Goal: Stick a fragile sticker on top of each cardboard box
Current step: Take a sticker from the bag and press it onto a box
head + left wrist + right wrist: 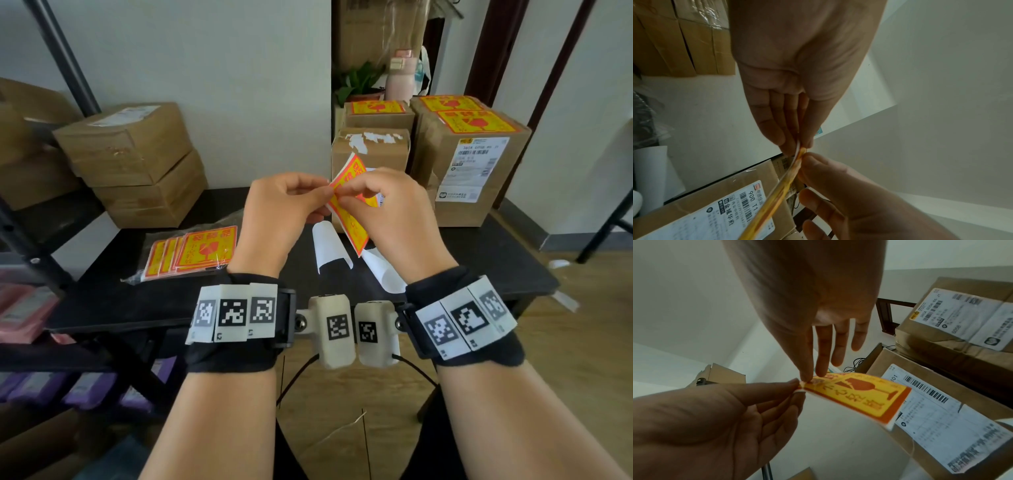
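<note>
Item one: fragile sticker (349, 202), yellow and red, wine-glass symbol, on white backing. I hold it in the air above the black desk (479, 260), in front of the right-hand boxes. My left hand (277, 219) pinches one corner between thumb and fingertips; my right hand (387, 212) pinches the same corner just beside it, other fingers loosely extended. Both grips are clenched on the sticker. Whether the backing has begun to separate I cannot tell.

Item two: stack of fragile stickers (195, 251) in clear wrap, lying on the desk, near left.

Item three: two curled white backing sheets (330, 246), on the desk, beneath my hands.

Item four: cardboard boxes, far right. Unlabelled box (371, 147) with torn white paper on top, directly behind the held sticker. Large box (476, 161) to its right carries fragile stickers on top and shipping labels on its front. Smaller box (378, 113) behind also has one on top.

Item five: two stacked plain boxes (137, 161), far left, tops without fragile stickers.
</note>
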Demonstrator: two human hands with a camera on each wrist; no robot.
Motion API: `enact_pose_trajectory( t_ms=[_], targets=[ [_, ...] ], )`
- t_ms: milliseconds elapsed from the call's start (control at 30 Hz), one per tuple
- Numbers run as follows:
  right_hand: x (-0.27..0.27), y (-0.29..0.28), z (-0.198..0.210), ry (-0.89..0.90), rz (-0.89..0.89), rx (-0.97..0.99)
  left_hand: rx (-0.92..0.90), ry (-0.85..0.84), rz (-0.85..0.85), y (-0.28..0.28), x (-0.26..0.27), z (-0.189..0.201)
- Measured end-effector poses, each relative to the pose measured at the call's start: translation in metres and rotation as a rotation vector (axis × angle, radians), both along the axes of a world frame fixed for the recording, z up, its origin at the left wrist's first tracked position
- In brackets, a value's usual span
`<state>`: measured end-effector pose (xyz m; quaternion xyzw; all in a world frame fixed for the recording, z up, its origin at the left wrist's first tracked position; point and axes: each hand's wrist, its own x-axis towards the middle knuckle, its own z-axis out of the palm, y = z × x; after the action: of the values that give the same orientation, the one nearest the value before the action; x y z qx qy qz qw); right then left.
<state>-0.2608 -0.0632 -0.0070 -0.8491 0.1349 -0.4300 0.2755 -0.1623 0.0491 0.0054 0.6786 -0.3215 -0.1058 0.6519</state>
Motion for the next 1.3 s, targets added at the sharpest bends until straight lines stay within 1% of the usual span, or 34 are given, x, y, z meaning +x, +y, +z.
enact_pose_trajectory(
  t_ms=[133,233,300,633,1033,1167,1300],
  targets=[
    [0.001,0.002,-0.003,0.037,-0.002,0.011,-0.025,0.066,-0.034,-0.002,0.001,-0.003],
    [0.001,0.000,-0.006,0.037,-0.013,0.032,-0.029,0.117,-0.106,0.000,0.002,-0.004],
    [0.002,-0.001,-0.006,0.037,-0.016,0.036,-0.027,0.136,-0.125,0.001,0.002,-0.004],
    [0.007,-0.005,-0.002,0.052,0.003,0.030,-0.090,0.200,-0.059,-0.002,0.005,-0.001],
    [0.004,-0.009,0.002,0.039,0.031,0.025,-0.083,0.214,-0.089,-0.002,0.003,0.004],
    [0.005,-0.010,-0.001,0.017,0.062,0.045,-0.076,0.200,-0.085,-0.002,0.002,0.005],
    [0.004,-0.009,-0.001,0.032,0.060,0.038,-0.056,0.171,-0.068,-0.002,0.002,0.004]
  ],
)
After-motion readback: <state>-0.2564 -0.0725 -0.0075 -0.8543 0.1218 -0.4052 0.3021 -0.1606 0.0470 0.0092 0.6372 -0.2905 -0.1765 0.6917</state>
